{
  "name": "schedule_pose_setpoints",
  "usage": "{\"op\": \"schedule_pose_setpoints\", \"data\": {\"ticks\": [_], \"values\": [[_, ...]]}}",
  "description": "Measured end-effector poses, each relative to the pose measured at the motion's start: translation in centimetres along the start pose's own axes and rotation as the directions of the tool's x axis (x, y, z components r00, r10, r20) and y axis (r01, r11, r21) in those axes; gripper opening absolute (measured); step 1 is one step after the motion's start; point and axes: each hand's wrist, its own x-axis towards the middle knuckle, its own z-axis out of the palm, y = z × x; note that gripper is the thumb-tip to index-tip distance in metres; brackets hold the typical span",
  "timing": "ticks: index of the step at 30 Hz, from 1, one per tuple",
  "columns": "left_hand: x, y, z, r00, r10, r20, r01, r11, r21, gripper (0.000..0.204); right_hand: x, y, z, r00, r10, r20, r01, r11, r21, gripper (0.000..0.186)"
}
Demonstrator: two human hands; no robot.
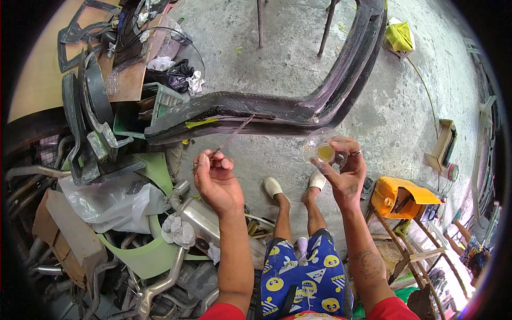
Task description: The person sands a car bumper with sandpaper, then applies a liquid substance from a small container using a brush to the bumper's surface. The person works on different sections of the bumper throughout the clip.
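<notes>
My left hand holds a thin stick or brush, its tip at the lower edge of a long, bent dark part with a woven surface and pale streaks. A yellow strip lies along that part, left of the tip. My right hand grips a clear plastic cup holding yellow liquid, just below the part's bend at the right.
A board with dark pieces, a green crate and piled metal pipes crowd the left. At right stand a cut orange jug on a frame and an open box; another person is at the far right.
</notes>
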Motion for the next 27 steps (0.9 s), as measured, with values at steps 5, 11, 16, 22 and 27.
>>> {"op": "schedule_pose_setpoints", "data": {"ticks": [5, 11, 16, 22, 27], "values": [[-0.7, -0.5, 0.3, 0.998, -0.054, 0.03, 0.054, 0.998, 0.015, 0.02, -0.1, 0.0, -0.1, 1.0, 0.006, 0.0, -0.006, 1.0, -0.023, 0.041], [-1.8, -2.1, 0.9, 0.976, -0.21, 0.061, 0.218, 0.952, -0.215, 0.019, -0.2, -0.2, -0.3, 1.0, 0.028, -0.014, -0.028, 1.0, -0.004, 0.041], [-2.8, -3.8, 1.1, 0.917, -0.374, 0.141, 0.392, 0.773, -0.499, 0.015, -0.1, 0.1, -1.4, 0.998, -0.007, -0.058, 0.006, 1.0, -0.019, 0.041], [-3.8, -5.5, 1.0, 0.861, -0.484, 0.16, 0.468, 0.629, -0.621, 0.017, 0.2, 0.3, -3.8, 0.983, -0.007, -0.182, 0.005, 1.0, -0.01, 0.043], [-3.9, -6.3, 1.0, 0.84, -0.51, 0.185, 0.481, 0.543, -0.688, 0.015, 0.1, 0.7, -6.1, 0.967, 0.002, -0.256, -0.01, 1.0, -0.027, 0.045]]}}
